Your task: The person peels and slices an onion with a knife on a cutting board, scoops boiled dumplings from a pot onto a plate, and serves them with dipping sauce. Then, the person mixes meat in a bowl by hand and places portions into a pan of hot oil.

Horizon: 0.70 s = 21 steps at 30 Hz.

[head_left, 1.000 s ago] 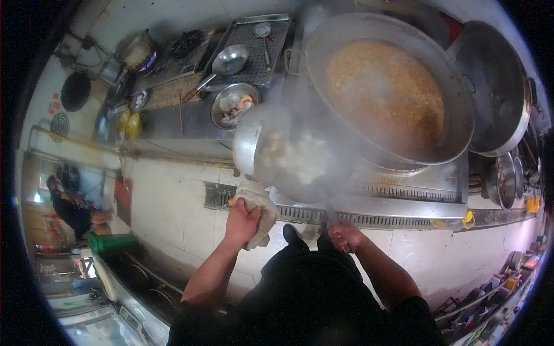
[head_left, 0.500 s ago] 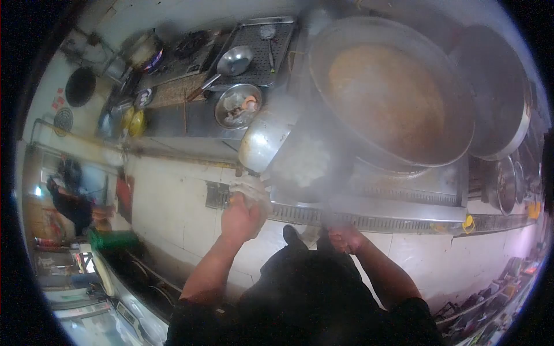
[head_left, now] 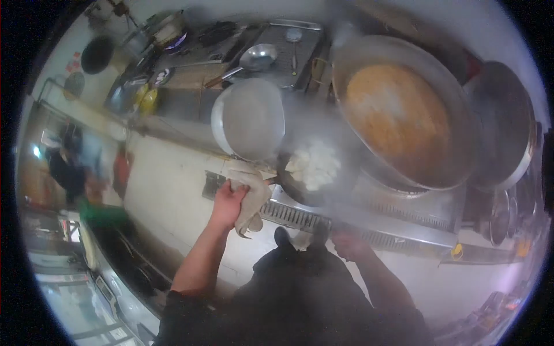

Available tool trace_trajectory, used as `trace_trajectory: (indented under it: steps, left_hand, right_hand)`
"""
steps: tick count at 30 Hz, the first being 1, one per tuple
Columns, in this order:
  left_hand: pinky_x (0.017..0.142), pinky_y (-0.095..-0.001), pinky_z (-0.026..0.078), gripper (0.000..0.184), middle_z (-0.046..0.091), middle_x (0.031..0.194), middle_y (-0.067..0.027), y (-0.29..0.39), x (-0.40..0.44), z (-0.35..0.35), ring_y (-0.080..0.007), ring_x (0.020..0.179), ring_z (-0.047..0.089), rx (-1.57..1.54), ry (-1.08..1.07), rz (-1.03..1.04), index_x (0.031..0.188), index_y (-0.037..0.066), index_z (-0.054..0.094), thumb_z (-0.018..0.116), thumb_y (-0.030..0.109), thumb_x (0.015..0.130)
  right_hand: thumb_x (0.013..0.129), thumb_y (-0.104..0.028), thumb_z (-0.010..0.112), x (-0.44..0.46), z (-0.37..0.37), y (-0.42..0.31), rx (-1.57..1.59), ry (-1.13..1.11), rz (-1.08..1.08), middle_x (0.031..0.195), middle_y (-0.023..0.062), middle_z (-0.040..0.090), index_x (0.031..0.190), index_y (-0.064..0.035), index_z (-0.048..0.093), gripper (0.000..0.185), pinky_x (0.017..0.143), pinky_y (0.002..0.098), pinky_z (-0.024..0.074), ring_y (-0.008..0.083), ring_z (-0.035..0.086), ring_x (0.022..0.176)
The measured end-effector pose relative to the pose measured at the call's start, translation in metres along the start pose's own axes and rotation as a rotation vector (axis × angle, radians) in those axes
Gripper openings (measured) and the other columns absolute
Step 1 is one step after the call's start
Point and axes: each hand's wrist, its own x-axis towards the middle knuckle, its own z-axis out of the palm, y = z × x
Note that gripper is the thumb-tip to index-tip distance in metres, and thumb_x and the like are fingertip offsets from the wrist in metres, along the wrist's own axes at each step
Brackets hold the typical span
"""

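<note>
A dark, round wok [head_left: 297,187] carries a heap of white, soft-looking chunks [head_left: 314,164], blurred by steam. A pale metal pot [head_left: 251,120] just beside it is tilted, its dull grey inside facing the viewer and a brighter band along its left wall.

The hands are well apart. The left hand [head_left: 229,203] is clamped on a crumpled beige cloth [head_left: 252,199], whose top reaches the pot's lower edge; whether it grips the pot cannot be told. From this hand the pot lies at 12 o'clock, the chunks at 2 o'clock. The right hand [head_left: 350,245] looks curled, but haze hides whether it holds anything; from it the chunks lie near 11 o'clock, and a big pan of orange-brown liquid [head_left: 398,109] sits farther off, toward 1 o'clock.
</note>
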Motion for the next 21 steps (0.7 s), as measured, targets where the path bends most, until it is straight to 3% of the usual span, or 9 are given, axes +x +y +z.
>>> trace_trajectory:
  steps: [1, 3, 7, 8, 10, 12, 14, 16, 21]
  left_hand:
    - [0.078, -0.0355, 0.05, 0.03, 0.064, 0.099, -0.0161, 0.004, -0.001, -0.003, -0.0268, 0.091, 0.063, -0.011, 0.015, 0.0, 0.11, -0.003, 0.053, 0.055, 0.015, 0.085]
    - [0.08, -0.0342, 0.051, 0.028, 0.062, 0.104, -0.0124, 0.012, -0.002, -0.015, -0.0225, 0.091, 0.062, -0.364, 0.013, -0.154, 0.113, -0.002, 0.053, 0.048, 0.011, 0.089]
    - [0.081, -0.0356, 0.051, 0.031, 0.061, 0.103, -0.0143, 0.032, -0.007, -0.037, -0.0241, 0.092, 0.061, -0.644, -0.031, -0.196, 0.115, -0.002, 0.051, 0.042, 0.016, 0.091]
    - [0.081, -0.0356, 0.051, 0.031, 0.061, 0.103, -0.0143, 0.04, -0.01, -0.039, -0.0241, 0.092, 0.061, -0.655, -0.016, -0.187, 0.115, -0.002, 0.051, 0.042, 0.016, 0.091]
    - [0.064, -0.0295, 0.048, 0.026, 0.06, 0.088, -0.0072, 0.058, -0.007, -0.051, -0.0163, 0.074, 0.057, -0.759, 0.021, -0.242, 0.107, 0.002, 0.056, 0.042, 0.018, 0.091]
    - [0.063, -0.03, 0.049, 0.025, 0.06, 0.087, -0.0074, 0.064, 0.014, -0.075, -0.0169, 0.072, 0.058, -0.762, 0.059, -0.181, 0.105, 0.003, 0.056, 0.042, 0.019, 0.092]
    - [0.062, -0.0307, 0.05, 0.025, 0.061, 0.087, -0.0077, 0.061, 0.053, -0.109, -0.0184, 0.072, 0.058, -0.807, 0.095, -0.167, 0.104, 0.004, 0.057, 0.041, 0.02, 0.093]
    - [0.061, -0.0326, 0.051, 0.026, 0.062, 0.09, -0.0089, 0.051, 0.112, -0.152, -0.0199, 0.072, 0.06, -0.869, 0.003, -0.155, 0.106, 0.004, 0.057, 0.04, 0.02, 0.094]
    - [0.059, -0.0353, 0.054, 0.032, 0.064, 0.087, -0.0088, 0.081, 0.304, -0.218, -0.021, 0.07, 0.063, -0.885, -0.269, -0.113, 0.107, 0.006, 0.06, 0.038, 0.026, 0.096]
  right_hand:
    - [0.085, -0.021, 0.06, 0.001, -0.001, -0.002, -0.01, -0.015, -0.002, 0.07, 0.0012, 0.058, 0.09, -0.008, 0.062, 0.014, 0.041, 0.0257, 0.0389, 0.0115, 0.051, 0.052]
    - [0.09, -0.012, 0.047, 0.005, -0.006, -0.007, 1.225, -0.013, 0.612, 0.06, -0.0022, 0.041, 0.095, -0.0079, 0.052, 0.008, 0.033, 0.0224, 0.0311, 0.0071, 0.038, 0.043]
    - [0.085, -0.009, 0.052, 0.009, -0.021, -0.043, 1.146, -0.063, 0.613, 0.053, -0.0027, 0.036, 0.091, -0.0095, 0.046, 0.009, 0.031, 0.0227, 0.0282, 0.0072, 0.031, 0.036]
    - [0.085, -0.009, 0.051, 0.013, -0.025, -0.023, 0.591, -0.177, 0.366, 0.053, -0.0024, 0.037, 0.093, -0.0085, 0.045, 0.011, 0.029, 0.024, 0.0284, 0.0077, 0.032, 0.035]
    - [0.086, -0.01, 0.052, 0.008, -0.027, -0.027, 0.933, -0.026, 0.628, 0.056, -0.0016, 0.039, 0.098, -0.0083, 0.045, 0.014, 0.03, 0.0234, 0.0277, 0.0084, 0.034, 0.037]
    - [0.087, -0.013, 0.053, 0.013, -0.033, -0.039, 1.533, -0.202, 0.693, 0.058, -0.0012, 0.039, 0.101, -0.0093, 0.046, 0.015, 0.031, 0.0224, 0.0271, 0.0086, 0.035, 0.04]
    - [0.088, -0.014, 0.052, 0.013, -0.022, -0.06, 1.209, -0.13, 0.488, 0.059, -0.001, 0.038, 0.103, -0.0094, 0.046, 0.016, 0.032, 0.0221, 0.0264, 0.0085, 0.035, 0.041]
    - [0.089, -0.011, 0.05, 0.016, -0.015, -0.059, 1.244, -0.043, 0.649, 0.059, -0.0012, 0.037, 0.101, -0.0102, 0.047, 0.012, 0.032, 0.0228, 0.0254, 0.0084, 0.034, 0.042]
    - [0.087, -0.038, 0.053, 0.014, 0.029, -0.043, 1.059, 0.086, 0.649, 0.054, -0.0022, 0.039, 0.094, -0.0156, 0.049, 0.024, 0.03, 0.0254, 0.0258, 0.0108, 0.035, 0.038]
